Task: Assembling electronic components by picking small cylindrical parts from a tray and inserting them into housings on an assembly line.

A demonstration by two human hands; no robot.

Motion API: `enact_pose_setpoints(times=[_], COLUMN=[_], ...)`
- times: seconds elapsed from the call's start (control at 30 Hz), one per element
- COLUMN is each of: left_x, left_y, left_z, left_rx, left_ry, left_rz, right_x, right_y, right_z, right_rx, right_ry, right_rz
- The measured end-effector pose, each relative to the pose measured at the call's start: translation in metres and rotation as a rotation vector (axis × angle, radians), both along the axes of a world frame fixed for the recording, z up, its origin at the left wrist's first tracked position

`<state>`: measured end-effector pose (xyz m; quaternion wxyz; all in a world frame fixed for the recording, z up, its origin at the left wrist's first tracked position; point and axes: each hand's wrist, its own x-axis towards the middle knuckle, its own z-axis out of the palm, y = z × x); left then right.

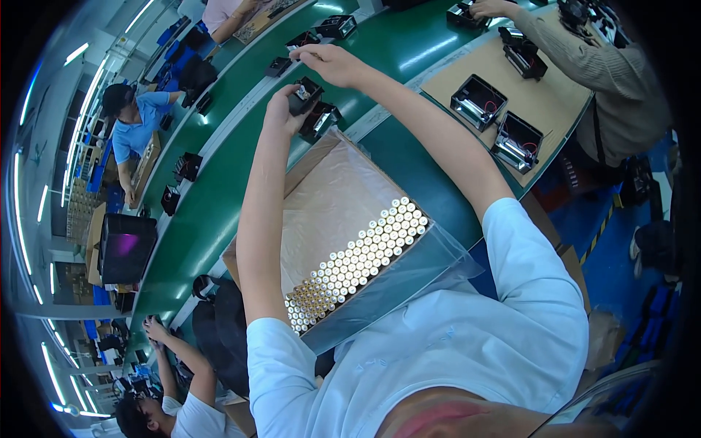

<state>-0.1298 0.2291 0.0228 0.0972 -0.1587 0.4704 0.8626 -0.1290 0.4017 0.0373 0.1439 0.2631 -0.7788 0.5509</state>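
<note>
Head view: we've got a small black case (305, 95) up in the air over the green belt (219, 157), a bit above ctr. It's boxy, dark, prob. plastic, w/ an open side showing some pale & metallic bits inside; too small for us to make out details. A 2nd black unit (320, 120) w/ a shiny, light-catching strip is just below it, by the near edge of the belt.

Our left hand (280, 109) grips the case, thumb & fingers closed round its near-left side; forearm runs almost straight up from the short white sleeve. Our right hand (332, 66) is higher & just beyond the case, forearm slanting up-left, wrist bent, fingers pointing left & close together. Can't tell if its fingertips pinch anything.

Under our arms: an open cardboard box (376, 166), lined w/ thin, crinkly clear plastic (328, 197). Along its near side stand tight rows of batteries (376, 244), round & slim, mostly w/ pale tops, plus a brassy-looking patch at the left end.

To the right, a flat brown board (456, 84) carries several open black trays (479, 101), rectangular, w/ glossy silvery strips & thin red wires.
</note>
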Motion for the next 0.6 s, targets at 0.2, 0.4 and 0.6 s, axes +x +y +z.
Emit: enact_pose_setpoints(times=[0.2, 0.4, 0.6], left_x=[0.008, 0.019, 0.026], left_y=[0.005, 0.014, 0.006], left_z=[-0.009, -0.003, 0.001], left_rx=[-0.143, -0.193, -0.263], left_ry=[0.174, 0.195, 0.205], left_rz=[-0.124, -0.133, -0.089], right_x=[-0.007, -0.005, -0.005], right_y=[-0.005, -0.006, -0.004], right_z=[-0.009, -0.017, -0.012], right_rx=[0.053, 0.127, 0.229], right_ry=[-0.078, -0.193, -0.353], right_rz=[-0.022, -0.083, -0.080])
